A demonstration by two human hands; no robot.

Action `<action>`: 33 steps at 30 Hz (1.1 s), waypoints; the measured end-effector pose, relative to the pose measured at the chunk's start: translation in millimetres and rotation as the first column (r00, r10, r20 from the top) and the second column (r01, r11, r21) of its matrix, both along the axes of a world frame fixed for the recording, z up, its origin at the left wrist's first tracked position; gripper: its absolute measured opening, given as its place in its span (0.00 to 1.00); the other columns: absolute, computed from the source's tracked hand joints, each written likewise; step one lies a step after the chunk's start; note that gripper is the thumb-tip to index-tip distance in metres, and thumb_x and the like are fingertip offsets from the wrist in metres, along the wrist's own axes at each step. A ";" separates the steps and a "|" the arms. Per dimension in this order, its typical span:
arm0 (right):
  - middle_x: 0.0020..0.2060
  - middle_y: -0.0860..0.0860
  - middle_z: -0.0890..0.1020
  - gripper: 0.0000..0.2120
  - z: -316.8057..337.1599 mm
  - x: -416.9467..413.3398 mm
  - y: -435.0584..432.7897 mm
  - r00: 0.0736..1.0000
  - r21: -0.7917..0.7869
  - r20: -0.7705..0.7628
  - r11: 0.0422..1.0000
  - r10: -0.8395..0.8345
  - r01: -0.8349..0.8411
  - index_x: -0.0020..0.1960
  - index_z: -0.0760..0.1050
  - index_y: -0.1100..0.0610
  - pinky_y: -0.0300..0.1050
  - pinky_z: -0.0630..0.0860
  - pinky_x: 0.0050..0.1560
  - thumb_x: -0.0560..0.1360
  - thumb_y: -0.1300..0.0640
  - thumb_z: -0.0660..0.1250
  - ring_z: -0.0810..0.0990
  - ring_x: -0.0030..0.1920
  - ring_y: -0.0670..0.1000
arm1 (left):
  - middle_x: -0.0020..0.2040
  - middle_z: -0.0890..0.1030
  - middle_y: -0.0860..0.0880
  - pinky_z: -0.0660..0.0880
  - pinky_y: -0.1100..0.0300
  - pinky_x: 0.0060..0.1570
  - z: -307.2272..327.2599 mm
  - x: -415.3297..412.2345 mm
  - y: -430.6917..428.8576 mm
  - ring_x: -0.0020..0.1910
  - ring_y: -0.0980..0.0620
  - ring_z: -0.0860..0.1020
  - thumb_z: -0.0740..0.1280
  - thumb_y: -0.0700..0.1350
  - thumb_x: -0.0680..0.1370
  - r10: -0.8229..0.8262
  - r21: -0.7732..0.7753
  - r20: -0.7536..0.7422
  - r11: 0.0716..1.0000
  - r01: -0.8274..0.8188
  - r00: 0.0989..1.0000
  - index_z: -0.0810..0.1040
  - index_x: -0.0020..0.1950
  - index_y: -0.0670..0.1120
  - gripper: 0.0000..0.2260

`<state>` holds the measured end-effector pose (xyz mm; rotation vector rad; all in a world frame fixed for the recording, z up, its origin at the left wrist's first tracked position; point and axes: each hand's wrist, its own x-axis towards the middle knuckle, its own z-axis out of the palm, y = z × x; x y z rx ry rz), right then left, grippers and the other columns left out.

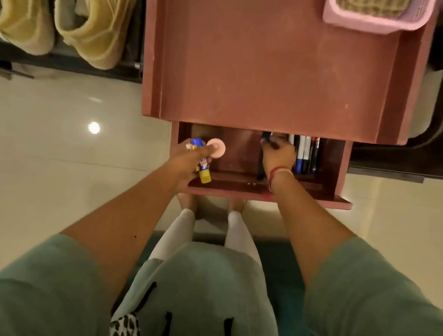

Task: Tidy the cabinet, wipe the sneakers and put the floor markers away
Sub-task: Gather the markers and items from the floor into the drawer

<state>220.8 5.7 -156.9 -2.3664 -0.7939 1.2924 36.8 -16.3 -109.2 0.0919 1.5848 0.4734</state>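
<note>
L hand (189, 159) at drawer (267, 196) left end grips glue stick (204, 173); R hand (278, 155) mid-drawer pinches dark marker (267, 138) (blurry), markers (305, 156) just right of it.

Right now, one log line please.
left hand: holds blue-capped yellow glue stick | right hand: pinches dark item | red-brown wooden drawer: open
</note>
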 end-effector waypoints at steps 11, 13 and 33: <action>0.46 0.58 0.84 0.06 -55.1 -5.7 17.6 0.937 -0.080 0.264 0.974 0.227 -0.214 0.44 0.82 0.59 0.46 0.77 0.49 0.71 0.57 0.68 0.82 0.48 0.58 | 0.39 0.77 0.49 0.75 0.61 0.39 -31.9 -2.4 15.1 0.35 0.56 0.75 0.72 0.41 0.75 0.040 -0.041 -0.032 0.998 -0.041 0.999 0.73 0.49 0.46 0.09; 0.46 0.57 0.84 0.07 -57.6 0.3 14.2 0.925 -0.100 0.295 0.970 0.242 -0.222 0.45 0.82 0.59 0.46 0.77 0.47 0.72 0.57 0.67 0.82 0.48 0.59 | 0.40 0.78 0.48 0.76 0.59 0.42 -34.3 -2.0 15.2 0.36 0.56 0.76 0.72 0.40 0.74 0.037 -0.048 -0.043 0.998 -0.039 0.998 0.74 0.51 0.46 0.10; 0.46 0.56 0.84 0.07 -72.7 16.9 -1.3 0.952 0.091 0.256 0.976 0.167 -0.196 0.47 0.81 0.61 0.43 0.76 0.49 0.71 0.60 0.69 0.81 0.48 0.56 | 0.43 0.79 0.49 0.77 0.59 0.42 -52.2 0.2 6.6 0.39 0.55 0.78 0.73 0.41 0.74 0.046 -0.016 -0.077 0.999 -0.047 0.996 0.73 0.48 0.48 0.09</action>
